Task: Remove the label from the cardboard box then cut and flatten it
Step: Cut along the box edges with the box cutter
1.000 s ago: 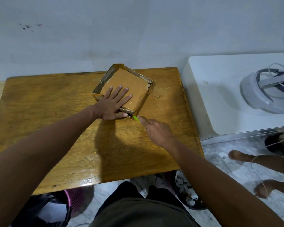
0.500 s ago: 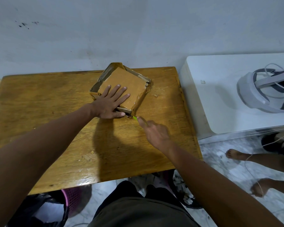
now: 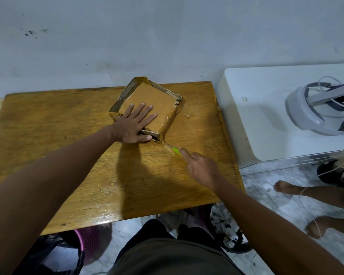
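Observation:
A small brown cardboard box [image 3: 157, 104], shallow and wrapped in shiny tape, lies at the far middle of the wooden table [image 3: 58, 126]. My left hand [image 3: 136, 125] presses flat on its near-left part, fingers spread. My right hand [image 3: 201, 167] grips a green-handled cutter [image 3: 176, 151], index finger along the handle. Its thin blade points at the box's near corner, where the side wall has split open. A scrap of white label with dark print shows on the box's right edge [image 3: 176, 103].
A white cabinet [image 3: 266, 120] stands right of the table with a white headset [image 3: 322, 114] and cable on it. Another person's bare feet [image 3: 286, 187] rest on the marble floor at right. A purple basket [image 3: 87, 241] and dark bags sit under the table.
My right hand has drawn back toward me and to the right, so more of the green cutter shows outside the box's near corner. My left hand stays pressed on the box.

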